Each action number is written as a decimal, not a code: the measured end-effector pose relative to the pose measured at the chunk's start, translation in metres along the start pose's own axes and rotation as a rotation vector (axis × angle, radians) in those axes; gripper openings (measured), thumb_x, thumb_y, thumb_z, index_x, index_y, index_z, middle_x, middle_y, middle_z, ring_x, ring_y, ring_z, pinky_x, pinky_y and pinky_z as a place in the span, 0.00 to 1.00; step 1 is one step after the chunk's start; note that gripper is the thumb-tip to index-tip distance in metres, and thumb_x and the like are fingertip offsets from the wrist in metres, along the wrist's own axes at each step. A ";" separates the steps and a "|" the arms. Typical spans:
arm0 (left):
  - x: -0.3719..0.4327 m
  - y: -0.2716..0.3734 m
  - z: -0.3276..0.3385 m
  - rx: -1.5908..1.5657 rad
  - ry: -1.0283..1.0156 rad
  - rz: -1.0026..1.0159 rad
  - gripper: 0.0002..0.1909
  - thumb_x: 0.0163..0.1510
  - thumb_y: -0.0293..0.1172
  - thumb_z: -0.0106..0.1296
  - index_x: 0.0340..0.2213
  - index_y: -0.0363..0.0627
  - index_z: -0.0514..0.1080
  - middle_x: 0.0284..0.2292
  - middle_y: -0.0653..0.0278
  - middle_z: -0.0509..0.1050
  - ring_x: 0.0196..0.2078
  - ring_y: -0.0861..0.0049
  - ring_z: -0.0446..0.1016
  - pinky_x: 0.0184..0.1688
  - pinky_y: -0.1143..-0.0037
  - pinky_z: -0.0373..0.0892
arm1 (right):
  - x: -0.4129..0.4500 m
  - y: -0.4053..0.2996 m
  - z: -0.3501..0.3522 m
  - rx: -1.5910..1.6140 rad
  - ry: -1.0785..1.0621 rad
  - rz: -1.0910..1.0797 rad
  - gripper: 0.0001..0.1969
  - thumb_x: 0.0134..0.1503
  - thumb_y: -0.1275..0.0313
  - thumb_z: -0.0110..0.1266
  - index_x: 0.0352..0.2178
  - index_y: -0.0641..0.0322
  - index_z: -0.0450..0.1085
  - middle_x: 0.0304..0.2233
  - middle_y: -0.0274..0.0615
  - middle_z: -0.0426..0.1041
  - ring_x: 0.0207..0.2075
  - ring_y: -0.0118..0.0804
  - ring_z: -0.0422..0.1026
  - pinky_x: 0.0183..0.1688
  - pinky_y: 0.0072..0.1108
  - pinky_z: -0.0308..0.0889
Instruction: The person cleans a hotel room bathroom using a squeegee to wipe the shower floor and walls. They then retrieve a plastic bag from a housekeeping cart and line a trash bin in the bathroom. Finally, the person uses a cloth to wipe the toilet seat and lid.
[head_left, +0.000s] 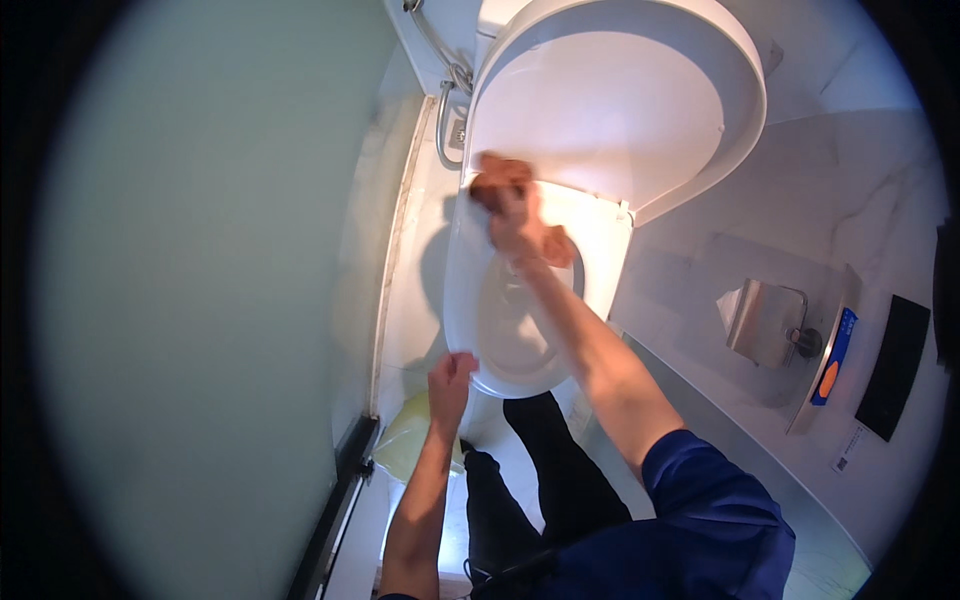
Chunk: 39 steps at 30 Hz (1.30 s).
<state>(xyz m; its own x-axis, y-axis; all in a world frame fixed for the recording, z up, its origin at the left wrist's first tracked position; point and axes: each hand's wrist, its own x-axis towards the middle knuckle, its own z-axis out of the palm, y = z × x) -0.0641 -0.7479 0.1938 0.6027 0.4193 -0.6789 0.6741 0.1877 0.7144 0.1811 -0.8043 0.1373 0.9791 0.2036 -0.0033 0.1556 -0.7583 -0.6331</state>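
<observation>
My right hand (516, 229) grips a bunched reddish-brown cloth (504, 180) at the back left of a white toilet (469, 300), near the hinge line. Part of the cloth hangs down on the hand's right side, over the bowl opening. Motion blurs the hand and cloth. The deep white toilet lid (600, 97) stands raised behind them. My left hand (451, 379) is closed, with nothing visible in it, beside the toilet's front left edge. Whether it touches that edge, I cannot tell.
A frosted glass panel (225, 225) stands on the left. Behind the toilet's left side runs a metal hose (442, 124). A yellowish plastic bag (412, 442) sits low at the left. On the right wall are a metal paper holder (761, 322) and a shelf bearing a blue box (834, 360).
</observation>
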 end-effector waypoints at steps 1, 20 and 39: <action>0.017 0.039 0.010 0.033 0.002 0.162 0.10 0.51 0.32 0.46 0.28 0.36 0.71 0.25 0.65 0.73 0.26 0.84 0.68 0.27 0.83 0.63 | 0.008 -0.005 0.009 -0.127 -0.069 -0.102 0.14 0.42 0.75 0.46 0.34 0.58 0.67 0.42 0.53 0.59 0.44 0.54 0.60 0.43 0.36 0.61; 0.050 0.355 0.106 0.759 -0.037 1.270 0.22 0.31 0.31 0.55 0.34 0.40 0.67 0.34 0.54 0.67 0.37 0.55 0.65 0.42 0.64 0.62 | -0.164 0.210 -0.128 0.651 0.328 0.922 0.23 0.50 0.71 0.49 0.48 0.67 0.60 0.45 0.44 0.64 0.45 0.37 0.64 0.48 0.22 0.58; -0.041 -0.013 0.012 0.975 -0.385 0.848 0.24 0.43 0.22 0.43 0.46 0.44 0.61 0.54 0.57 0.54 0.58 0.60 0.50 0.57 0.58 0.46 | 0.087 0.035 -0.017 -0.423 0.029 -0.552 0.27 0.39 0.73 0.54 0.45 0.52 0.63 0.44 0.45 0.64 0.45 0.48 0.61 0.46 0.38 0.55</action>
<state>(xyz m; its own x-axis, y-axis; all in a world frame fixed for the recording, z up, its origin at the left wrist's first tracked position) -0.0932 -0.7780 0.2105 0.9539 -0.2144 -0.2102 -0.0343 -0.7734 0.6330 0.2735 -0.8237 0.1286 0.7444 0.6163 0.2568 0.6634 -0.7262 -0.1804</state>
